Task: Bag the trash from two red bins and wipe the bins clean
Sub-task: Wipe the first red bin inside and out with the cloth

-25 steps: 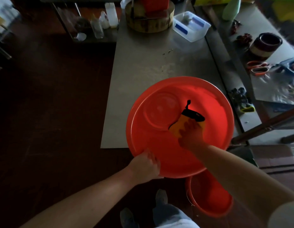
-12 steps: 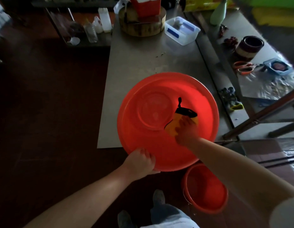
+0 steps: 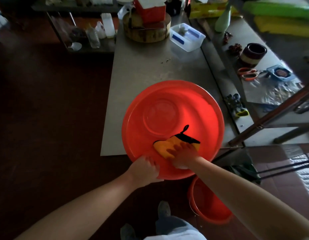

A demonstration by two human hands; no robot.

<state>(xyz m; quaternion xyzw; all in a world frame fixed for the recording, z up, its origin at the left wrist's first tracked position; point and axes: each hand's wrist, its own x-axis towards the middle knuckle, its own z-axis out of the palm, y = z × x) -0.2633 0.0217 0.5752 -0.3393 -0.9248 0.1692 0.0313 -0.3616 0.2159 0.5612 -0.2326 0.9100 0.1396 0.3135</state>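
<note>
now, right hand (image 3: 183,155) pressing cloth (image 3: 167,144), inside bin (image 3: 167,94)

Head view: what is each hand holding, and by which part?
The left hand grips the big red bin by its near rim. The right hand holds nothing: it presses flat on the orange cloth inside the bin.

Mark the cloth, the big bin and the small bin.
cloth (image 3: 165,145): head view, orange left half.
big bin (image 3: 202,122): head view, bare inner wall, right side.
small bin (image 3: 209,205): head view, inner wall.
</note>
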